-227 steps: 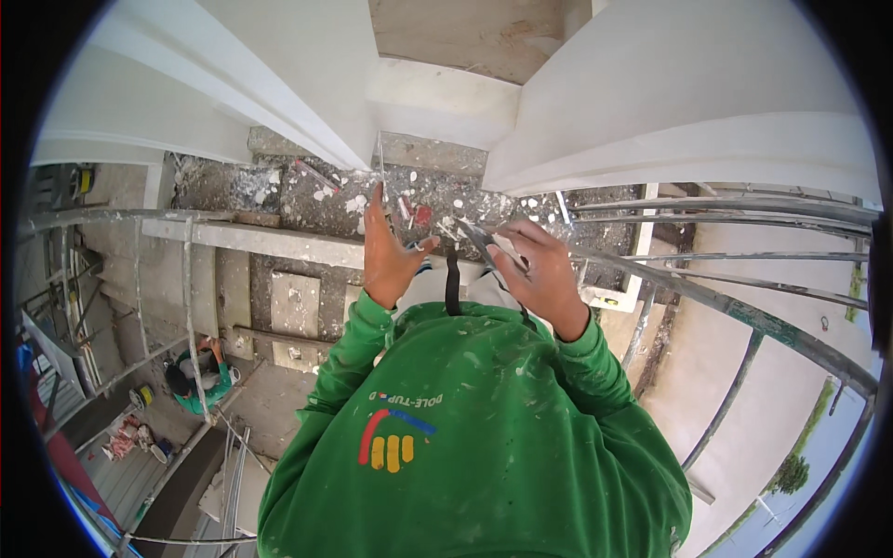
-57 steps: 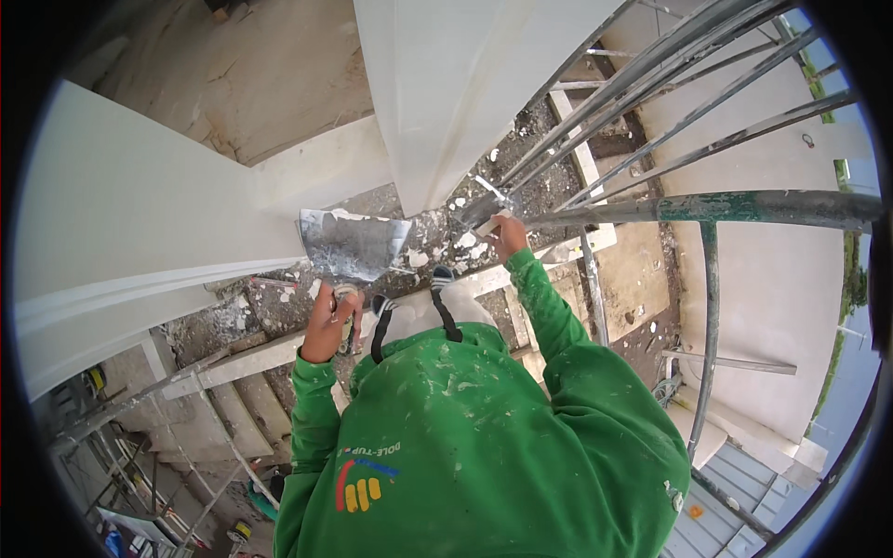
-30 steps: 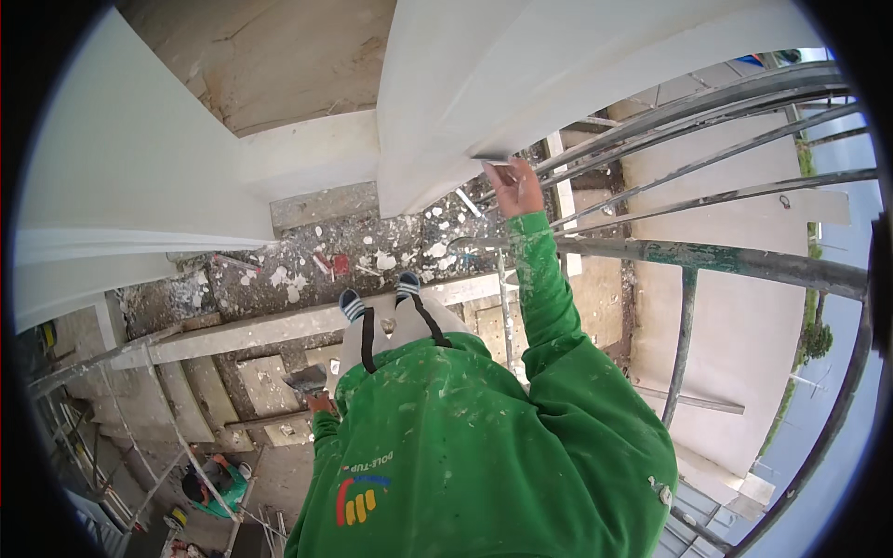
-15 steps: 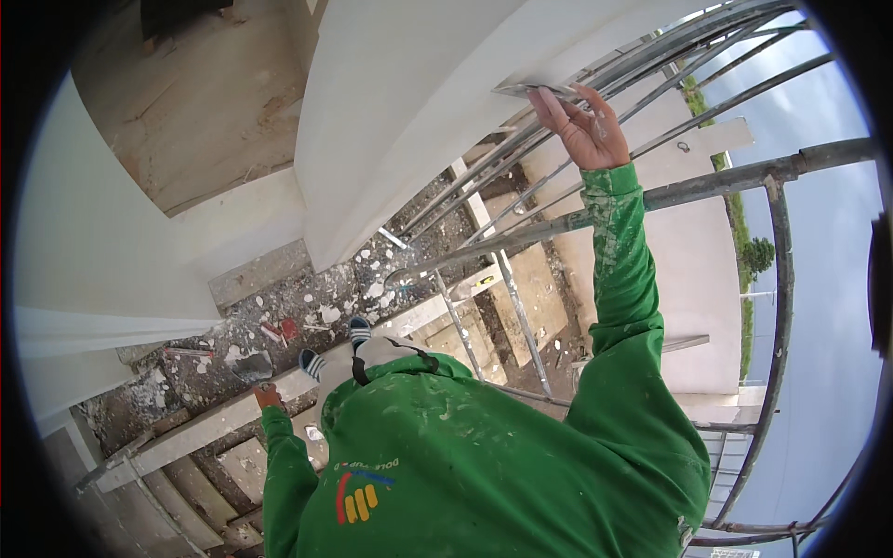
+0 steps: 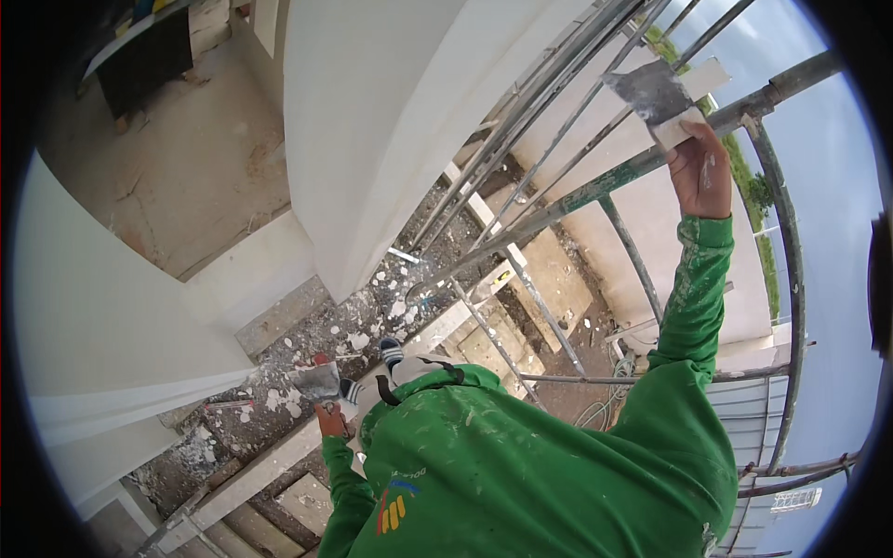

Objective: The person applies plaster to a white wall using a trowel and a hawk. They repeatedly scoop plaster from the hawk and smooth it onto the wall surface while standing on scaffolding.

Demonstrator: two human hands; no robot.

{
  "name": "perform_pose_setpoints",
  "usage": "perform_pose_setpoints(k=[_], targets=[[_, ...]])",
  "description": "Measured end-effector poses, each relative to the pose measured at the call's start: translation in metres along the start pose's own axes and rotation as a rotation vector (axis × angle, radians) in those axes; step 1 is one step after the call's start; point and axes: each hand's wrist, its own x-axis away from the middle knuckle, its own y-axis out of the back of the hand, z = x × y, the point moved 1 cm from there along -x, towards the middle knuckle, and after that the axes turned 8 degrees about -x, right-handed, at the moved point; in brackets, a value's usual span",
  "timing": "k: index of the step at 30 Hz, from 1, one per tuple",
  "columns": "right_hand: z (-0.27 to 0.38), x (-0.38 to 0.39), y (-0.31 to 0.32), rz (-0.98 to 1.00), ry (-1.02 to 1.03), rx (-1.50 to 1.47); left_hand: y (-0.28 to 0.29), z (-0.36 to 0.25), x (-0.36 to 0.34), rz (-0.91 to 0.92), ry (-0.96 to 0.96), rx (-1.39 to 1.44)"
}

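Note:
High on the right, my right hand [image 5: 702, 172] is closed on the pale handle of a wide putty knife [image 5: 646, 91]. Its grey metal blade is smeared with white and is raised in the air, apart from the white wall [image 5: 372, 139]. Low on the left, my left hand [image 5: 330, 420] has its fingers wrapped round a second putty knife [image 5: 318, 381], whose flat grey blade points away from me over the speckled floor. Paint splatters mark both green sleeves.
Metal scaffold pipes [image 5: 595, 191] run along the right, beneath my raised arm. White splatter and debris cover the floor [image 5: 279, 391] near my sandals [image 5: 391, 352]. A yellow tool [image 5: 503, 277] lies on a pale beam; a coil of rope or hose [image 5: 603, 400] lies below.
My right hand has pulled the putty knife off the wall, outward to the right, turning its blade face into view. My left hand and its putty knife appear further right in the picture.

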Motion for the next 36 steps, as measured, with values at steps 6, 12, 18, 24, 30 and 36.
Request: perform_pose_setpoints(k=[6,12,18,24,30,36], targets=[[-0.135,0.144,-0.078,-0.161,0.120,-0.173,-0.042,-0.235,0.101,0.772,-0.230,0.514],[-0.173,0.180,-0.129,0.542,0.446,0.465,-0.090,-0.352,0.166,1.557,0.223,0.805],[-0.217,0.121,-0.044,0.184,-0.079,-0.034,-0.078,-0.398,0.218,1.051,-0.458,0.395],[-0.154,0.014,0.001,-0.027,-0.018,-0.557,-0.101,-0.363,0.198,0.917,-0.504,0.471],[-0.046,-0.075,-0.016,-0.082,0.463,0.019,-0.141,-0.359,0.201,0.660,-0.564,0.424],[0.050,-0.146,-0.085,-0.160,1.362,0.493,-0.148,-0.346,0.191,0.547,-0.573,0.421]])
